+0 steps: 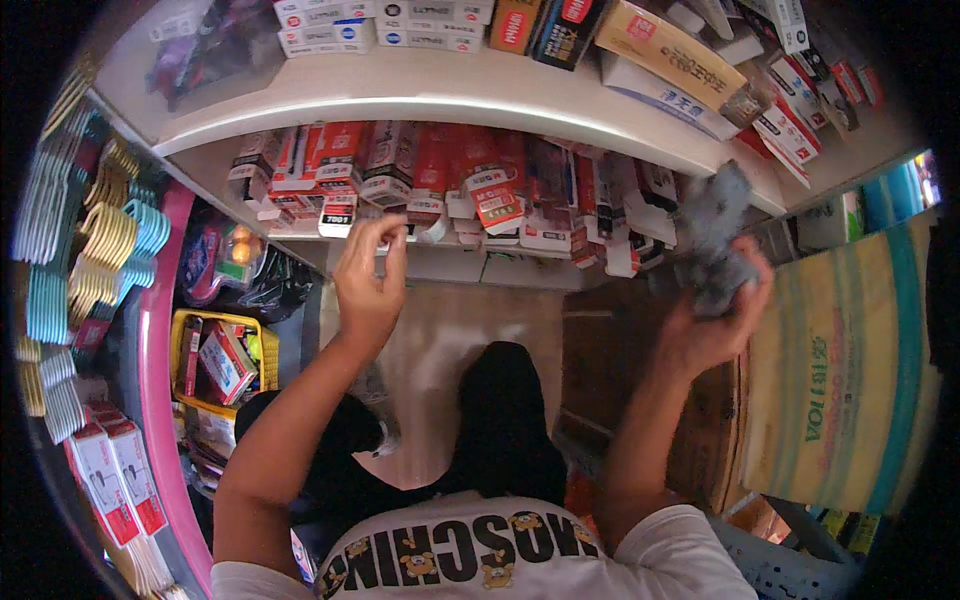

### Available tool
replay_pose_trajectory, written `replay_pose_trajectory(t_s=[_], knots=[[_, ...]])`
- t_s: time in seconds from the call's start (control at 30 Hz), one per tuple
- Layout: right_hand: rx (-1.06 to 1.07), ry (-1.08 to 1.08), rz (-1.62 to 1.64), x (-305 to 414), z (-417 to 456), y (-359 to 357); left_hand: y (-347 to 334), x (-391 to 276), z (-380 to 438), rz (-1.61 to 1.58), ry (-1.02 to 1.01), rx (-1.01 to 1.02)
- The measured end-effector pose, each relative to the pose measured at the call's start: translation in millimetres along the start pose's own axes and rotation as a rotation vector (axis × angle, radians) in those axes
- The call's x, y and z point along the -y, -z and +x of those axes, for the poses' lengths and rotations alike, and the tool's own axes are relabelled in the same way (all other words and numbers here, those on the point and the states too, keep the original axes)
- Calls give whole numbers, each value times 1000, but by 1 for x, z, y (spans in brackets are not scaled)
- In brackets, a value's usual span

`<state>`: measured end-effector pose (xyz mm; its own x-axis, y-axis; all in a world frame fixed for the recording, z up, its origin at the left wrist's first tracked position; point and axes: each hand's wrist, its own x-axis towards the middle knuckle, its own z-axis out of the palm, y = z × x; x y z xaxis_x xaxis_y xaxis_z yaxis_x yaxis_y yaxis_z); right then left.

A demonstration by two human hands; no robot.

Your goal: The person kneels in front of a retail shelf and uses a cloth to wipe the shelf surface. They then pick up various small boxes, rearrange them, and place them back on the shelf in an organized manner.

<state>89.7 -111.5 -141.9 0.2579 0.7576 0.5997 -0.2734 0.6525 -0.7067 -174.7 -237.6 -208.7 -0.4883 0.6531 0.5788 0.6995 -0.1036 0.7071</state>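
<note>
My right hand (pixel 716 330) grips a grey cloth (pixel 716 232), which is blurred and bunched, at the right end of the lower shelf (pixel 450 251). Half curled, my left hand (pixel 371 274) is raised in front of that shelf. I see nothing in it, and a gap shows between thumb and fingers. Just beyond its fingertips are small red and white cartons (pixel 337 214). More such cartons (pixel 491 199) crowd the lower shelf, some tilted and with flaps sticking out. Part of the shelf's right end is hidden behind the cloth.
Above runs an upper shelf (pixel 450 82) with stacked white boxes (pixel 431 26) and a tan box (pixel 667 56). Clothes hangers (pixel 112 240) line the left side, over a yellow basket (pixel 225 409) of packages. On the right stands a large yellow striped package (pixel 847 360).
</note>
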Motion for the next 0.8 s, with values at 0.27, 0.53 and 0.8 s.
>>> replay_pose_trajectory(t_s=[0.27, 0.53, 0.8], knots=[[-89, -648, -274, -44, -81, 42, -9, 3, -11, -26, 5, 261], [-214, -771, -422, -102, -76, 71, -17, 10, -22, -14, -25, 416], [-304, -1109, 39, -102, -47, 56, -13, 8, -22, 18, -38, 457]])
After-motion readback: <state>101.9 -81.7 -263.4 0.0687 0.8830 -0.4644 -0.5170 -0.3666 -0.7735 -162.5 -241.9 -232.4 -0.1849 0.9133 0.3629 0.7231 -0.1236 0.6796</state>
